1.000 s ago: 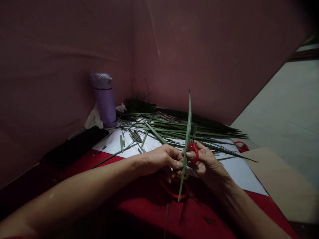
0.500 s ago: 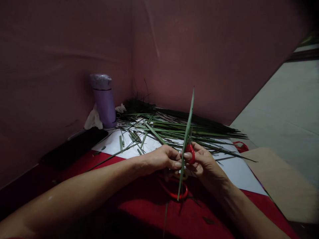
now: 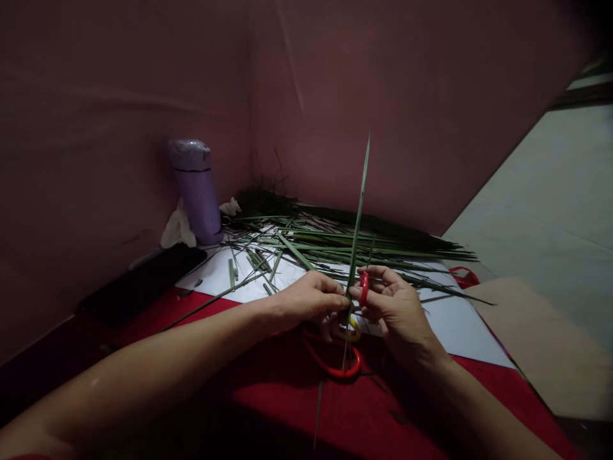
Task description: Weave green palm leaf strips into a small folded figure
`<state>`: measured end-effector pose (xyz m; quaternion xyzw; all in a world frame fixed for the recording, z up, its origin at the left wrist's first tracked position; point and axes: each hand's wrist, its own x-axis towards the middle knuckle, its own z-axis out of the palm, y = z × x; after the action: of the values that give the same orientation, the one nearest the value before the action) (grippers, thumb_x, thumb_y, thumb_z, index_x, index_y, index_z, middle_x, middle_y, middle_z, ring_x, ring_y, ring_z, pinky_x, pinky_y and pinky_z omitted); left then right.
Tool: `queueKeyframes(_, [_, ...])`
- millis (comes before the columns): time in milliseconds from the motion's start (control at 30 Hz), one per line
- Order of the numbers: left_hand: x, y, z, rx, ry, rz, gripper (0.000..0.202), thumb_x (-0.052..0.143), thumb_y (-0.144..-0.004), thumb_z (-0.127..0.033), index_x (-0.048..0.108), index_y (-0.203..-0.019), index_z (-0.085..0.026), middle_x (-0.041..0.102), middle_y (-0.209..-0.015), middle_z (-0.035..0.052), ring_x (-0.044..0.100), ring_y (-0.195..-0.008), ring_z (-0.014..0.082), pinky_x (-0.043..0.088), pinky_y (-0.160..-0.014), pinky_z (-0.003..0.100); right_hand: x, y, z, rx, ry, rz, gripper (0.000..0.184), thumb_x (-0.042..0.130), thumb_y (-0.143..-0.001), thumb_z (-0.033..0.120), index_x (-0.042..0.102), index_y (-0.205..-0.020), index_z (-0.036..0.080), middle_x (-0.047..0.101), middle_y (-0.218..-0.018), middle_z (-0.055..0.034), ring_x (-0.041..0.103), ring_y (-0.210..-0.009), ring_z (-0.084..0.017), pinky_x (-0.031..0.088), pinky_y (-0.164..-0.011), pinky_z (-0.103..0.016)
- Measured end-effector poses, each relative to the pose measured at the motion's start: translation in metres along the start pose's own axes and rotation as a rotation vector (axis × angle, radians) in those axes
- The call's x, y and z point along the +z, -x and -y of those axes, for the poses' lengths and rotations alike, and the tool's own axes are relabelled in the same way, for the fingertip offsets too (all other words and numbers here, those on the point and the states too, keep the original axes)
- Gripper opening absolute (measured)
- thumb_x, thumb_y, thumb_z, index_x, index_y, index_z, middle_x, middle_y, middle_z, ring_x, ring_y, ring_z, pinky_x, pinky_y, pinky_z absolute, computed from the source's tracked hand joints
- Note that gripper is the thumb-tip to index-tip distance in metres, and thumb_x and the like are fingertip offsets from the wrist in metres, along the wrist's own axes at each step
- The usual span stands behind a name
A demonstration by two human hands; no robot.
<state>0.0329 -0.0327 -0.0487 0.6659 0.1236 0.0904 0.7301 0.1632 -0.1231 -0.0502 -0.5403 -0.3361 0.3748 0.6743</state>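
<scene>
My left hand (image 3: 316, 297) pinches a long green leaf strip (image 3: 358, 220), which stands nearly upright with its tip pointing up. In my right hand (image 3: 397, 306) is a small pair of scissors (image 3: 364, 289) with red handles, its thin blades upward. The right fingertips are close against the strip's lower part; whether they grip it I cannot tell. Below the hands, a larger red loop handle (image 3: 352, 369) with a yellow ring (image 3: 355, 329) shows over the red cloth. My left fingers hide the rest of it.
Many long green leaves (image 3: 335, 243) and short cut bits lie on a white sheet (image 3: 469, 326) over red cloth (image 3: 268, 396). A purple bottle (image 3: 198, 204), crumpled white tissue (image 3: 178, 230) and a black flat object (image 3: 143, 281) stand or lie at left. Pink walls (image 3: 345, 96) close off the back.
The leaf strip has risen between my hands and turned edge-on, so it looks thinner. My right hand has opened its fingers slightly around the scissors, which have turned a little.
</scene>
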Motion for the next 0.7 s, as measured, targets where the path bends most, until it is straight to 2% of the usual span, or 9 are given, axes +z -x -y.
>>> queueKeyframes(133, [-0.0019,-0.0015,0.0014,-0.013,0.125,0.047,0.022,0.058,-0.07,-0.031,0.055,-0.069,-0.009,0.056,-0.055,0.0028,0.053,-0.045,0.0095,0.047,-0.044,0.022,-0.0023,-0.0036,-0.0013,0.071,-0.076,0.019,0.04,0.074,-0.055,0.02,0.052,-0.089,0.019,0.055,-0.064,0.0042,0.049,-0.048,-0.007,0.038,-0.043,-0.018])
queueKeyframes(267, [-0.0024,-0.0038,0.0024,-0.056,0.128,0.035,0.015,0.061,-0.066,-0.022,0.053,-0.063,-0.01,0.056,-0.052,0.0012,0.052,-0.043,0.0082,0.045,-0.044,0.02,-0.0023,-0.0059,-0.0009,0.116,-0.122,-0.005,0.042,0.075,-0.051,0.018,0.052,-0.086,0.019,0.054,-0.062,0.0053,0.049,-0.047,-0.007,0.04,-0.045,-0.02])
queueKeyframes(467, [-0.0029,-0.0053,0.0064,-0.106,0.131,0.018,0.012,0.061,-0.062,-0.017,0.052,-0.058,-0.011,0.052,-0.047,-0.0024,0.048,-0.038,0.0068,0.045,-0.041,0.019,-0.0024,-0.0058,0.0003,0.084,-0.125,-0.091,0.036,0.073,-0.05,0.015,0.054,-0.081,0.019,0.055,-0.062,0.0059,0.046,-0.045,-0.005,0.033,-0.039,-0.016])
queueKeyframes(700, [-0.0011,-0.0036,0.0052,-0.133,0.135,0.065,0.009,0.061,-0.062,-0.016,0.054,-0.059,-0.011,0.055,-0.049,-0.0007,0.051,-0.04,0.0074,0.046,-0.044,0.018,-0.0058,-0.0092,0.003,0.065,-0.159,-0.161,0.036,0.073,-0.049,0.011,0.055,-0.079,0.02,0.055,-0.062,0.0058,0.047,-0.047,-0.005,0.033,-0.038,-0.015])
